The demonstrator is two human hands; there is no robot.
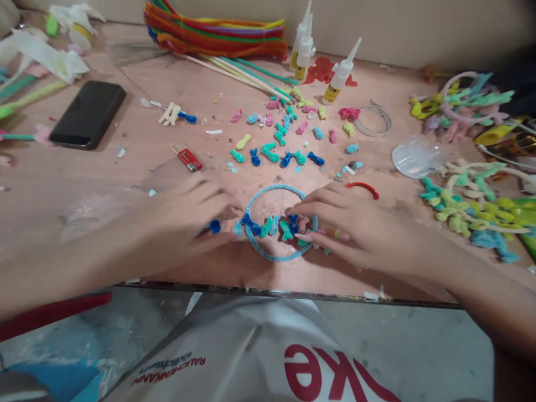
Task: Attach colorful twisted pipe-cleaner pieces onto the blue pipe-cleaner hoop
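Note:
A light blue fuzzy ring (pixel 276 258) lies on the table in front of me. Across it runs a row of small twisted pipe-cleaner pieces (pixel 267 226) in dark blue, teal, light blue and pink. At the row's left end, my left hand (pixel 205 209) has thumb and fingers closed around it; a dark blue piece (pixel 215 226) shows under the palm. My right hand (pixel 339 223) pinches the right end, over the ring's right side, where pink pieces show between thumb and fingers. Whether the pieces are joined to each other or to the ring, I cannot tell.
More twisted pieces (pixel 270 152) are scattered beyond the ring. Behind them lie a pipe-cleaner bundle (pixel 218 33) and glue bottles (pixel 339 78). A black phone (pixel 89 114) and red lighter (pixel 187 157) are left; a clear plastic cup (pixel 416 158) and decorated rings (pixel 464 100) are right.

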